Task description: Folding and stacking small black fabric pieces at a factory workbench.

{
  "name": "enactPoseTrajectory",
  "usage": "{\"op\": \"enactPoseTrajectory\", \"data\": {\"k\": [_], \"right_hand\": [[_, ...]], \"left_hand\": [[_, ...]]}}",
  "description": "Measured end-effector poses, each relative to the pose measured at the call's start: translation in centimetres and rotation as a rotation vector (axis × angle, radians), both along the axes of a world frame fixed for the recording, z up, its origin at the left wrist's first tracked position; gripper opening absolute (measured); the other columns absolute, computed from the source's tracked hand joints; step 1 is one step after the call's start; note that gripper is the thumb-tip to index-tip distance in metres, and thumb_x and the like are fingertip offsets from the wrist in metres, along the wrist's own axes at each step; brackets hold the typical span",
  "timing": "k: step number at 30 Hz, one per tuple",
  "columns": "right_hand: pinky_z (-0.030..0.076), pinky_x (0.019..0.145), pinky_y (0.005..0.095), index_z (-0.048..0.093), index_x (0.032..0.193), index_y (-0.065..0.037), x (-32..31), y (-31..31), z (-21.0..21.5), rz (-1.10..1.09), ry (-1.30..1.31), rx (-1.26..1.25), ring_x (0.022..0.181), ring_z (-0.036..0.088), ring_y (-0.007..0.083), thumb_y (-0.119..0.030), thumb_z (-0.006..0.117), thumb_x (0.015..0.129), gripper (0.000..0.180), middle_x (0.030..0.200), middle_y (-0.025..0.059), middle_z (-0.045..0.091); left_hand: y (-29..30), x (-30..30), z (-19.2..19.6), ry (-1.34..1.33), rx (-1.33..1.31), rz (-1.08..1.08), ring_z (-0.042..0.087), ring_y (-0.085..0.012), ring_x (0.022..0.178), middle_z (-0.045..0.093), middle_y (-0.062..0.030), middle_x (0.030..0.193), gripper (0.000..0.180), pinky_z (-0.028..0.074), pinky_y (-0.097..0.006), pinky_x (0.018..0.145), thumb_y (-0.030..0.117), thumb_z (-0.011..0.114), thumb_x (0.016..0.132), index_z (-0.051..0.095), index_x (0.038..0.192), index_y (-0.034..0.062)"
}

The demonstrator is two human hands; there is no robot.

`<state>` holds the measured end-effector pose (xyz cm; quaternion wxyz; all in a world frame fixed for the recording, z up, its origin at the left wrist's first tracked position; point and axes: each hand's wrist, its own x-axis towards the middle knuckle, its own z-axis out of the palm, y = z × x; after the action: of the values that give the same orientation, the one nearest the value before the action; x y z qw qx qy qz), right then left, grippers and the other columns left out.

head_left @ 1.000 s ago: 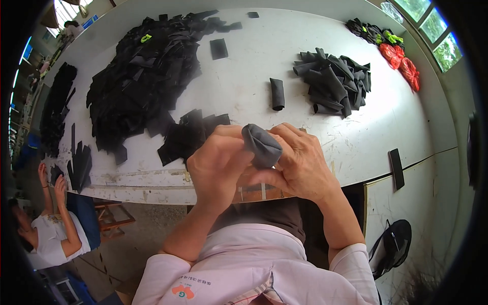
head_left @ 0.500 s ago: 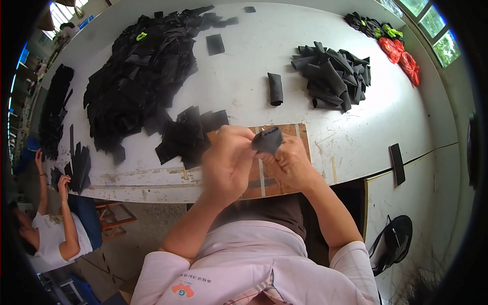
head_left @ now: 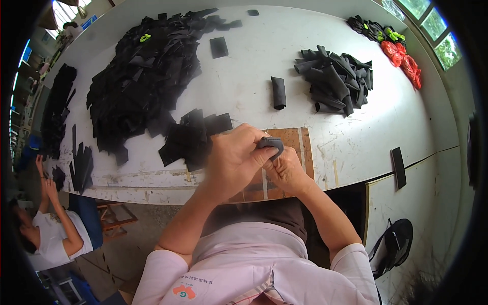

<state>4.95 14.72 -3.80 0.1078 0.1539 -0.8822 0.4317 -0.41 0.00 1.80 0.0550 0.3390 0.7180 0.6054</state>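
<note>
- While the earlier head views show a broader, looser bundle of grey-black fabric raised between the two hands, the head view now shows it as a small tight roll (head_left: 269, 145), so the rolling looks nearly finished, in my judgement.
- The brown board (head_left: 291, 147) on the white table (head_left: 244, 86) is the landmark: the roll sits just above its near middle, pinched from both sides.
- The left hand (head_left: 234, 160) is clenched over the roll's left side, thumb and fingers pressing it; it is slightly blurred.
- The right hand (head_left: 287, 170) clasps the roll from beneath and from the right, fingertips closed on it.
- Beyond the board, a single finished roll (head_left: 278, 92) lies alone on the table, unchanged.
- Beyond and right of the board stands a heap of rolled pieces (head_left: 335, 79); this suggests where the roll belongs.
- Just left of the board lies a small stack of flat black pieces (head_left: 190, 137), and farther left and beyond it the large black pile (head_left: 142, 76).
- Far left of the board, another person (head_left: 48, 229) sits below the table edge.
</note>
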Motion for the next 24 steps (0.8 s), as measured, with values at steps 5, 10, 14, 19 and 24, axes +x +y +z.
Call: {"op": "enactPoseTrajectory", "data": {"k": [5,10,14,19,24], "right_hand": [[0.044,0.057,0.0375,0.053,0.075,-0.007,-0.3,0.2,1.8,0.028,-0.011,0.040,0.066,0.054,0.0271,-0.023,0.055,0.081,0.017,0.069,0.0084,0.054],[0.042,0.055,0.0372,0.049,0.071,-0.005,-0.3,0.4,5.1,-0.011,-0.001,0.210,0.064,0.053,0.0261,-0.028,0.060,0.076,0.026,0.067,0.0083,0.052],[0.041,0.051,0.0357,0.047,0.067,-0.006,-0.6,0.0,3.2,0.018,0.093,0.274,0.062,0.052,0.0261,-0.031,0.066,0.070,0.032,0.062,0.0076,0.050],[0.040,0.048,0.0358,0.047,0.065,-0.006,-0.5,0.0,2.3,0.016,0.058,0.239,0.059,0.052,0.0264,-0.028,0.068,0.068,0.030,0.059,0.0069,0.048],[0.040,0.049,0.0372,0.051,0.068,-0.007,-0.1,-0.9,1.5,-0.041,0.061,0.135,0.056,0.051,0.0275,-0.019,0.063,0.074,0.018,0.058,0.0076,0.048]], "left_hand": [[0.1,0.8,0.3,-0.039,0.340,0.048,0.058,-0.0117,0.071,0.062,-0.0084,0.081,0.009,0.045,-0.023,0.063,0.006,0.060,0.079,0.060,0.085,-0.0004],[-0.8,0.9,0.2,-0.395,0.830,0.038,0.051,-0.0162,0.080,0.057,-0.0088,0.086,0.013,0.041,-0.030,0.077,0.014,0.054,0.086,0.056,0.092,0.0023],[-0.8,1.1,-1.3,-0.500,0.836,0.030,0.049,-0.0171,0.084,0.056,-0.0078,0.087,0.011,0.039,-0.030,0.079,0.014,0.051,0.087,0.056,0.087,0.0035],[-1.0,0.7,-1.5,-0.355,0.770,0.083,0.053,-0.0146,0.081,0.058,-0.0101,0.087,0.013,0.042,-0.027,0.076,0.011,0.052,0.087,0.056,0.086,-0.0014],[-0.8,1.1,-2.6,-0.249,0.600,0.119,0.055,-0.0111,0.082,0.061,-0.0076,0.086,0.009,0.043,-0.024,0.075,0.007,0.051,0.086,0.056,0.086,-0.0006]]}}
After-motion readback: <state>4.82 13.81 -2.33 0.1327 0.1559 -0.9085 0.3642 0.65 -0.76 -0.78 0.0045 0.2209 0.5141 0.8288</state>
